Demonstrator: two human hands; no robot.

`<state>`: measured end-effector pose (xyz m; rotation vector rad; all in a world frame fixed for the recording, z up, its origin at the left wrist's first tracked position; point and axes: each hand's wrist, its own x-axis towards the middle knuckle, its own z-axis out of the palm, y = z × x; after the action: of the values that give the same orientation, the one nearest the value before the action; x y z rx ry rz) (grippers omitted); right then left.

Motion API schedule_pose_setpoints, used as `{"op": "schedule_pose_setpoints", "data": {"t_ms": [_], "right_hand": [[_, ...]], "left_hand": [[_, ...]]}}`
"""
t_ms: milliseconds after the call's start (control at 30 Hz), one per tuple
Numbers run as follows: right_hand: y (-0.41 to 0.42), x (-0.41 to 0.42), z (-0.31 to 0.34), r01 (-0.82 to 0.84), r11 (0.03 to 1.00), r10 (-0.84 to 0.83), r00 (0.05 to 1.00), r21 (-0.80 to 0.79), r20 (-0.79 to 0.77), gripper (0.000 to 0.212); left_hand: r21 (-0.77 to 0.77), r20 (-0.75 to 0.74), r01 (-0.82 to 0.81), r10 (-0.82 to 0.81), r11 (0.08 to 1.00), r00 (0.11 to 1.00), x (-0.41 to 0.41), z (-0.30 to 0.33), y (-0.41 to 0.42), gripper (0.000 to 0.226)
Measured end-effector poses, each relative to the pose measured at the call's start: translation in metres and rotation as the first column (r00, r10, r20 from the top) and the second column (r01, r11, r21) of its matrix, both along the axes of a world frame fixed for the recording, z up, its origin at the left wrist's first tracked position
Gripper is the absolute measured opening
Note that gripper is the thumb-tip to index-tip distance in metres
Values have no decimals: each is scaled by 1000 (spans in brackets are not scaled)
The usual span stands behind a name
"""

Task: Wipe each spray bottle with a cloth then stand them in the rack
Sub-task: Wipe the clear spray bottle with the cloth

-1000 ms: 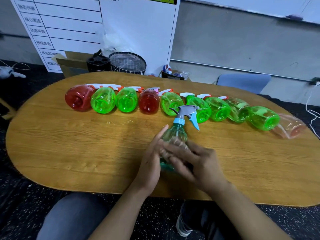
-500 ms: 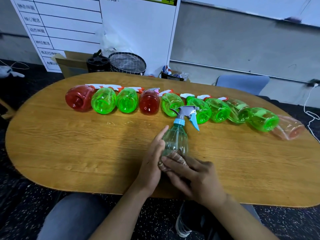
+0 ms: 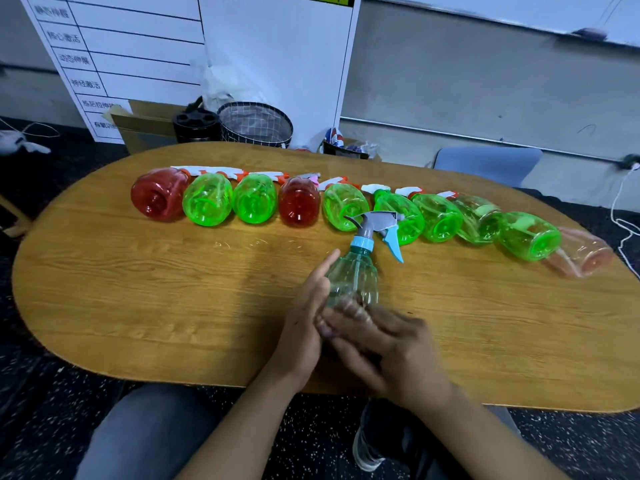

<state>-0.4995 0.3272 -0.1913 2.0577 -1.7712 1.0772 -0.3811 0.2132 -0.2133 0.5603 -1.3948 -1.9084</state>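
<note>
teal bottle (image 3: 353,275): upright, clear, grey-blue trigger | left hand (image 3: 304,323): flat against it | right fingers (image 3: 346,315): blurred, cannot tell

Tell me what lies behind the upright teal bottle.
Behind the teal bottle, a row of bottles lies on the table. Its spray head covers part of one green bottle.

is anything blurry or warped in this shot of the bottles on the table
Head view: the right hand is motion-smeared against the teal bottle, the left hand sharper; wide-angle bending curves the table and wall lines; the lying bottles stay crisp.
</note>
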Motion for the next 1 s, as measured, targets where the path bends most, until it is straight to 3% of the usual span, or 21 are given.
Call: {"op": "schedule_pose_setpoints", "data": {"t_ms": [100, 200, 333, 467, 633, 767, 1000], "right_hand": [[6, -3, -6, -70, 997, 71, 996, 12, -61, 34], [-2, -15, 5, -21, 1000, 21, 997, 3, -69, 32], [-26, -29, 23, 223, 973, -231, 943, 61, 238, 38], [-35, -25, 22, 245, 967, -252, 908, 64, 335, 39], [-27, -20, 25, 224, 975, -196, 851, 0, 488, 34], [-32, -22, 28, 246, 969, -190, 808, -27, 557, 32], [-39, -16, 26, 289, 954, -293, 852, 76, 435, 33]], "left_hand": [[2, -28, 35, -35, 999, 999, 1, 3, 1, 51], [1, 25, 12, -12, 1000, 1000, -2, 4, 2, 48], [-39, 66, -7, 10, 999, 998, -3, 3, 5, 43], [-31, 39, 36, -35, 999, 999, 0, 6, 5, 44], [-53, 73, 87, -83, 995, 994, 5, 13, 5, 101], [-48, 30, 55, -54, 997, 998, 3, 9, 3, 78], [-68, 38, 46, -43, 997, 998, 1, -3, 2, 54]]}}
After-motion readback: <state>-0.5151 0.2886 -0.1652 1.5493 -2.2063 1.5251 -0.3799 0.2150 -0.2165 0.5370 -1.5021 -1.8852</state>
